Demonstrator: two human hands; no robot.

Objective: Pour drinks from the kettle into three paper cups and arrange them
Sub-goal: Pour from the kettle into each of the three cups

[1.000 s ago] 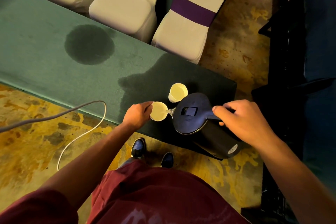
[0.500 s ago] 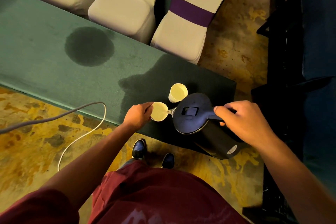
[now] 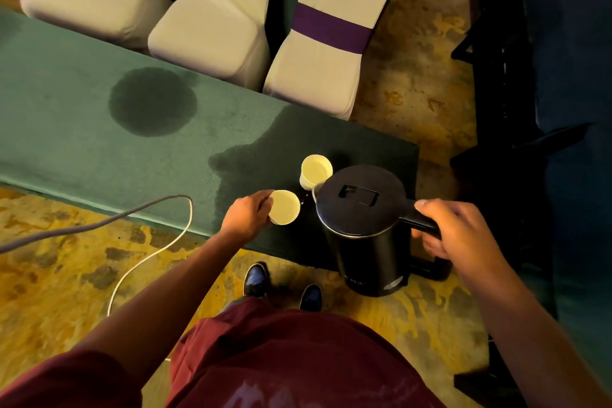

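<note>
head cam, looking down. left hand [image 3: 246,217] wrapped round a paper cup [image 3: 284,207], fingers closed on its left side; cup sits at near edge of green worktop [image 3: 82,129], mouth up. contents not discernible. right hand [image 3: 453,230] closed on handle of black kettle [image 3: 362,225]; kettle roughly upright, lid shut, spout toward the cups, body hanging past the worktop's near edge, over the floor. second paper cup [image 3: 316,170] stands on worktop just behind the held one, w/ its rim right beside the kettle spout; touching or not, can't tell. only 2 cups in view. dark round wet patch [image 3: 153,102] on worktop well to the left; larger dark patch around the cups. white cable [image 3: 155,242] loops on the floor left of the person. 3 chairs w/ white covers [image 3: 205,36] behind worktop.
</note>
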